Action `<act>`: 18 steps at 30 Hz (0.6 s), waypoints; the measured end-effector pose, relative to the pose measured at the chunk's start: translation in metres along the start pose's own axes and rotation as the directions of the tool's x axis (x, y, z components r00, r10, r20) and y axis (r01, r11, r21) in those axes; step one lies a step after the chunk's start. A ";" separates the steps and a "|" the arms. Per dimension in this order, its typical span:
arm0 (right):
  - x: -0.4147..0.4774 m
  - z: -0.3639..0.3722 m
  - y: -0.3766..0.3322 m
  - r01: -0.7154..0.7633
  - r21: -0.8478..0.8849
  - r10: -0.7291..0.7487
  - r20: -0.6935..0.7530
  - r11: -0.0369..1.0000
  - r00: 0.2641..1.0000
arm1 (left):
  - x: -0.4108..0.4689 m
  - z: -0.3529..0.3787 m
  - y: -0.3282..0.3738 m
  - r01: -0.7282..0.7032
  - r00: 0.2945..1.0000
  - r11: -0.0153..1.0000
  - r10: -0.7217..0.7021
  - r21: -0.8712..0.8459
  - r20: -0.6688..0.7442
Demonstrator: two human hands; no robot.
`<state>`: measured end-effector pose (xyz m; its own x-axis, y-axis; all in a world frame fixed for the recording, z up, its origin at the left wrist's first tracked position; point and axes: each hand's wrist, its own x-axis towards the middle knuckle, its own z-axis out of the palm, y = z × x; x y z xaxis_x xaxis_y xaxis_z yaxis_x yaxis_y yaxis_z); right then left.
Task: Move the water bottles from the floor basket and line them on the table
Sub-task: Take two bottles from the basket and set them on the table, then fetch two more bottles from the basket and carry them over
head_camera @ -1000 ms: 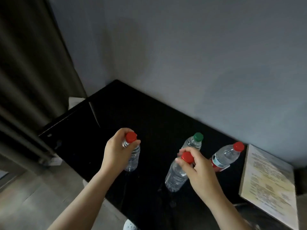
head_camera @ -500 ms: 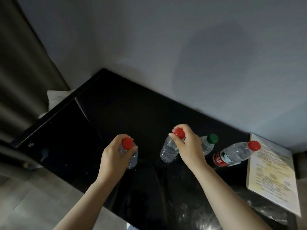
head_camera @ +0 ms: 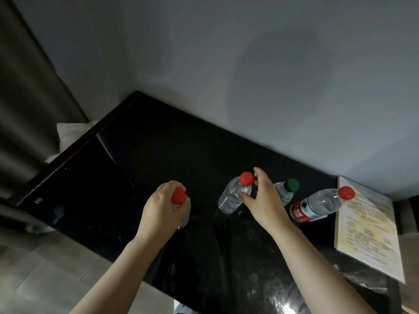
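Four clear water bottles stand on the black table [head_camera: 158, 150]. My left hand [head_camera: 158, 211] grips the neck of the leftmost red-capped bottle [head_camera: 178, 196], which stands on the table. My right hand [head_camera: 263, 202] is beside the second red-capped bottle [head_camera: 233, 198], fingers spread loosely behind its cap and thumb near its shoulder. To the right stand a green-capped bottle [head_camera: 289, 189] and a red-capped, red-labelled bottle [head_camera: 317, 205]. The floor basket is out of view.
A printed booklet [head_camera: 367, 230] lies at the table's right end, close to the red-labelled bottle. A grey wall runs behind the table and a curtain [head_camera: 27, 98] hangs at the left. Grey floor [head_camera: 45, 268] shows below the table's front edge.
My right hand set the second red-capped bottle down left of the green-capped one and loosened its pinch on the cap. My left hand lowered its bottle onto the table.
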<state>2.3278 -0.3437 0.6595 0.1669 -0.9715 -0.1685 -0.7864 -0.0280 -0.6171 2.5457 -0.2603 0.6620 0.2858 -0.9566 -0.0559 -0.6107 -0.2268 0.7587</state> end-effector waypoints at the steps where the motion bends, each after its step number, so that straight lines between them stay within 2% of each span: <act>1: -0.007 -0.004 0.003 -0.002 -0.050 0.002 0.007 0.999 1.000 | 0.002 -0.002 0.001 -0.007 1.000 1.000 0.007 0.027 0.022; 3: -0.024 -0.010 0.013 0.014 -0.171 -0.010 0.023 0.985 1.000 | 0.007 -0.004 0.003 -0.014 0.998 0.995 0.008 0.094 0.066; 6: -0.054 -0.017 0.031 -0.026 -0.231 0.037 0.044 0.973 0.998 | 0.010 -0.005 0.016 -0.067 0.991 0.979 0.043 0.191 0.127; 11: -0.100 -0.032 0.067 -0.184 -0.212 0.190 0.011 0.960 0.982 | -0.007 0.008 0.059 -0.314 0.946 0.926 0.287 0.208 0.149; 15: -0.140 -0.054 0.092 -0.283 -0.158 0.278 -0.055 0.946 0.959 | -0.030 0.036 0.095 -0.412 0.897 0.896 0.366 0.164 0.248; 18: -0.178 -0.074 0.113 -0.329 -0.051 0.322 -0.113 0.943 0.940 | -0.055 0.064 0.115 -0.459 0.853 0.877 0.391 0.140 0.346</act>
<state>2.1652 -0.1917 0.6769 -0.1630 -0.9489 -0.2702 -0.8269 0.2808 -0.4873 2.4125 -0.2459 0.7103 -0.2510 -0.9677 0.0244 -0.7704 0.2149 0.6003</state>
